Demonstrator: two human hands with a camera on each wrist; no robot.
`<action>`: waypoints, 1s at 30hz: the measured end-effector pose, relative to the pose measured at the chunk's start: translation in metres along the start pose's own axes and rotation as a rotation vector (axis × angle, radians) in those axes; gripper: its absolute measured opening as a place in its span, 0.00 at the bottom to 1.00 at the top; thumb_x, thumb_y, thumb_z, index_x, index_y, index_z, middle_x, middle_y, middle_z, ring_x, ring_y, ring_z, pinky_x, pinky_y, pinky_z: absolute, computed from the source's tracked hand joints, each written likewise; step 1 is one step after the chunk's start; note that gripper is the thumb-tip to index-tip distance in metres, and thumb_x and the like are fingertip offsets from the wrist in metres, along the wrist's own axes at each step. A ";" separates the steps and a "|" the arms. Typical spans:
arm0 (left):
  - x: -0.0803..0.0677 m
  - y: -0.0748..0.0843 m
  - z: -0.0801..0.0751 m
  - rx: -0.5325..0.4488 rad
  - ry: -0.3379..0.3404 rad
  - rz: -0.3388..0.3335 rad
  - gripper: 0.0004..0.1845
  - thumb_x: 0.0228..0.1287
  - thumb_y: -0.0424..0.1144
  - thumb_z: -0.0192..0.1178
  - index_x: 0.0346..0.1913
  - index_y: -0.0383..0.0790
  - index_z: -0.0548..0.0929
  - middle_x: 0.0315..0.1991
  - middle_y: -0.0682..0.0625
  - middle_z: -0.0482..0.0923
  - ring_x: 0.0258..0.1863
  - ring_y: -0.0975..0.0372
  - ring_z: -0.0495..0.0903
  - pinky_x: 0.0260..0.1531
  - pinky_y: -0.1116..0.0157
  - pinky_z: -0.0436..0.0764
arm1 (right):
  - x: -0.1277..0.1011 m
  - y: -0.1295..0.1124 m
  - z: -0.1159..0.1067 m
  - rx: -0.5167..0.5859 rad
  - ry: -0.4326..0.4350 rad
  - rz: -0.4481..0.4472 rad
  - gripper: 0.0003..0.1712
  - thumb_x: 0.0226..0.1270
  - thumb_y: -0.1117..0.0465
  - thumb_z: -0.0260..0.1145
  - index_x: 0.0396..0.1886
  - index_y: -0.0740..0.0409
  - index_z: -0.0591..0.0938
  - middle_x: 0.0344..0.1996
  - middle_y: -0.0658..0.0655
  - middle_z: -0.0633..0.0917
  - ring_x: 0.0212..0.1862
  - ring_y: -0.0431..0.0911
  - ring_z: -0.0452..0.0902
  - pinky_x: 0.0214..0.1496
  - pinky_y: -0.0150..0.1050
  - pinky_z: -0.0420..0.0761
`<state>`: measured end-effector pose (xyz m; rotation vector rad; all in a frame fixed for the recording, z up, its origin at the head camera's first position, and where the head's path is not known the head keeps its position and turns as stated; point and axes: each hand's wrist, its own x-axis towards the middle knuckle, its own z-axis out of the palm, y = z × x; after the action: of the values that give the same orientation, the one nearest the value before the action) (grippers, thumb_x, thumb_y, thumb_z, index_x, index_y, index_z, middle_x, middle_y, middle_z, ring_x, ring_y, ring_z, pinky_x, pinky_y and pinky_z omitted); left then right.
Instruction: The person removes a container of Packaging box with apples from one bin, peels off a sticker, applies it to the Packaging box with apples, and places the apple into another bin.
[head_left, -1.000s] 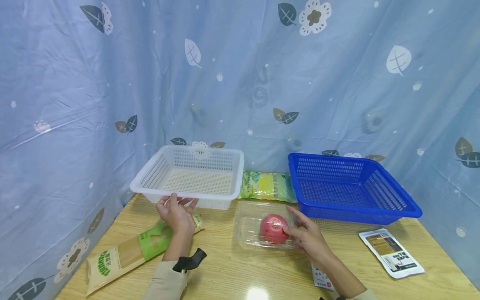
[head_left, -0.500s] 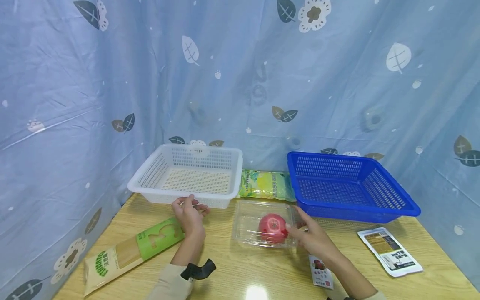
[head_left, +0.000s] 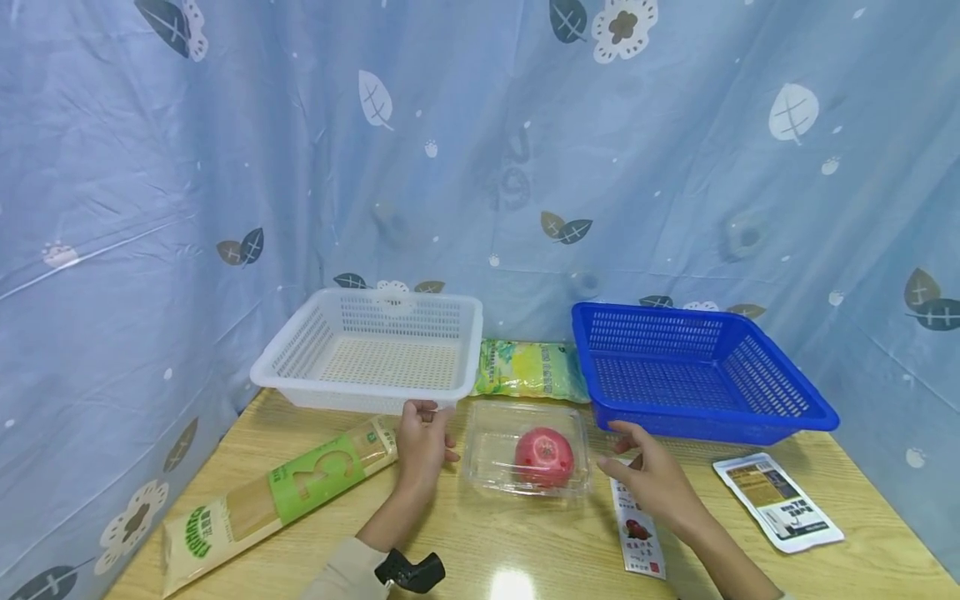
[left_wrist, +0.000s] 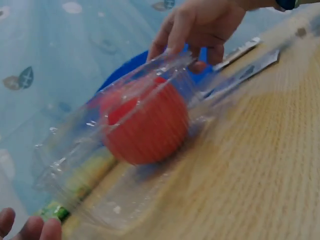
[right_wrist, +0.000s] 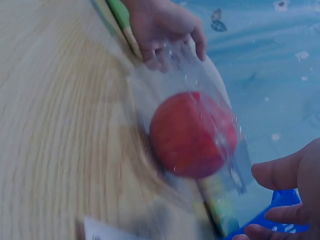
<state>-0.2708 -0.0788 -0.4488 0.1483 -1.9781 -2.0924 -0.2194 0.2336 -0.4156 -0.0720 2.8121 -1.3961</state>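
A clear plastic box (head_left: 489, 442) sits mid-table with a red round fruit (head_left: 543, 457) inside, toward its right side. My left hand (head_left: 423, 446) is just left of the box, fingers loosely bent and holding nothing. On the other side, my right hand (head_left: 652, 477) hovers off the box's right edge, thumb and fingers spread apart. The right wrist view shows the fruit (right_wrist: 187, 135) blurred through the plastic, with a gap between my right fingers and the box. Partly under my right hand lies a narrow printed packet (head_left: 639, 533).
A white basket (head_left: 367, 400) stands behind my left hand, a blue basket (head_left: 697, 427) at back right. Between them lies a yellow-green bag (head_left: 532, 369). A long green and tan packet (head_left: 281, 500) is at left, a white pouch (head_left: 780, 502) at right.
My left hand has moved right, from the white basket's front rim to beside the box. My right hand has let go of the box and drawn back to the right, uncovering more of the printed packet.
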 end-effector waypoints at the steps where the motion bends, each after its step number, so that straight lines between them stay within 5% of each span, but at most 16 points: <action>1: -0.001 -0.002 0.001 0.008 -0.015 -0.005 0.17 0.70 0.37 0.60 0.54 0.31 0.70 0.40 0.40 0.74 0.21 0.56 0.78 0.18 0.56 0.87 | 0.000 0.003 -0.001 -0.005 0.006 -0.004 0.37 0.68 0.55 0.71 0.73 0.60 0.69 0.54 0.64 0.77 0.33 0.47 0.75 0.27 0.37 0.79; 9: -0.003 -0.015 0.002 0.047 -0.115 -0.041 0.19 0.69 0.41 0.64 0.57 0.32 0.79 0.37 0.43 0.81 0.21 0.61 0.79 0.17 0.66 0.84 | -0.002 0.024 -0.006 -0.082 0.060 -0.004 0.34 0.63 0.58 0.75 0.66 0.63 0.75 0.50 0.62 0.81 0.36 0.46 0.79 0.30 0.36 0.79; 19: -0.006 -0.026 -0.001 0.061 -0.216 0.060 0.21 0.65 0.39 0.66 0.58 0.33 0.81 0.31 0.49 0.78 0.21 0.65 0.74 0.19 0.74 0.73 | 0.000 0.044 -0.003 -0.120 0.109 -0.043 0.31 0.51 0.65 0.81 0.56 0.63 0.81 0.44 0.58 0.84 0.31 0.43 0.74 0.28 0.33 0.75; 30: -0.007 -0.028 0.005 0.054 -0.254 0.051 0.24 0.69 0.37 0.64 0.63 0.28 0.77 0.33 0.46 0.80 0.20 0.66 0.75 0.21 0.73 0.77 | 0.000 0.056 -0.001 -0.241 0.143 -0.066 0.32 0.43 0.62 0.84 0.52 0.65 0.84 0.44 0.56 0.88 0.39 0.45 0.77 0.42 0.38 0.77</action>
<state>-0.2686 -0.0713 -0.4771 -0.1653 -2.1550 -2.1155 -0.2214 0.2683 -0.4591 -0.0685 3.1114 -1.1076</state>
